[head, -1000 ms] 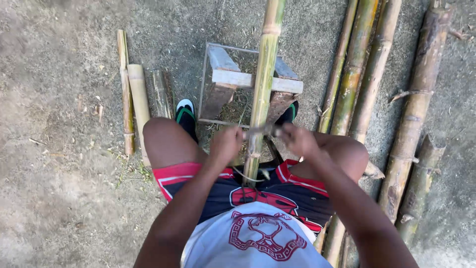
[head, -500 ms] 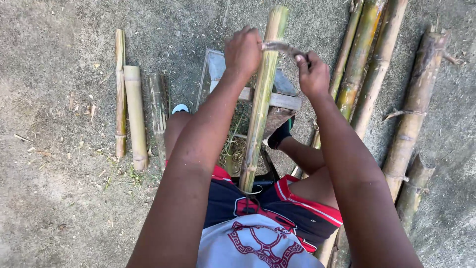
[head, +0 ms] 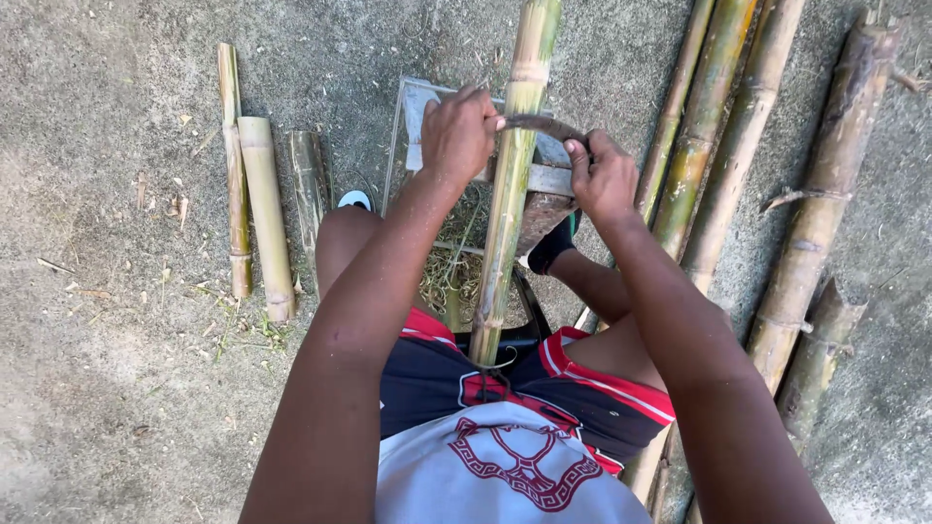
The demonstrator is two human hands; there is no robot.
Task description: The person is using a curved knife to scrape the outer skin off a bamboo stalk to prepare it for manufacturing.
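Both hands, left hand (head: 458, 131) and right hand (head: 602, 177), clamp the ends of a curved blade (head: 544, 124) across the bamboo pole (head: 507, 209) propped on the stand (head: 419, 97): mid-scraping, next pull likely needs even pressure toward the lap.

Two hands show in the upper middle of the frame: the left hand (head: 458, 131) and the right hand (head: 602, 180), both closed on one curved blade (head: 540, 124). One bamboo pole (head: 510, 184) runs up the centre of the frame. Three short bamboo pieces (head: 264, 213) lie side by side at the upper left. At least five long bamboo poles (head: 815, 213) lie along the right side; where they overlap at the lower right, the count is uncertain. One metal-framed stand (head: 413, 107) sits at the upper centre. Two shoes appear, one (head: 354, 200) left of centre, one (head: 551, 245) right.
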